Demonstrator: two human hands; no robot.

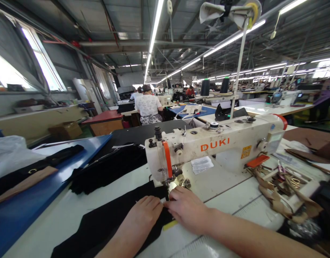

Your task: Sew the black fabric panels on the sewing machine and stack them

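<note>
Under the presser foot (172, 185) of the sewing machine (216, 147), black fabric (106, 222) lies on the table (229, 204). Your left hand (143, 215) presses flat at 7 o'clock; your right hand (188, 209), fingers together, pins the edge at 5 o'clock (seam feeding, probably). Next: guide steadily, fingertips clear of the needle.

Garment factory floor, as shown by an industrial sewing machine (216, 147) set into a white worktable (229, 200) with black fabric (106, 222) laid across it. Long rows of further tables are seen beneath strip lights (154, 32) and a metal truss roof. Thread cones (205, 87) and seated workers (148, 107) are visible beyond.
</note>
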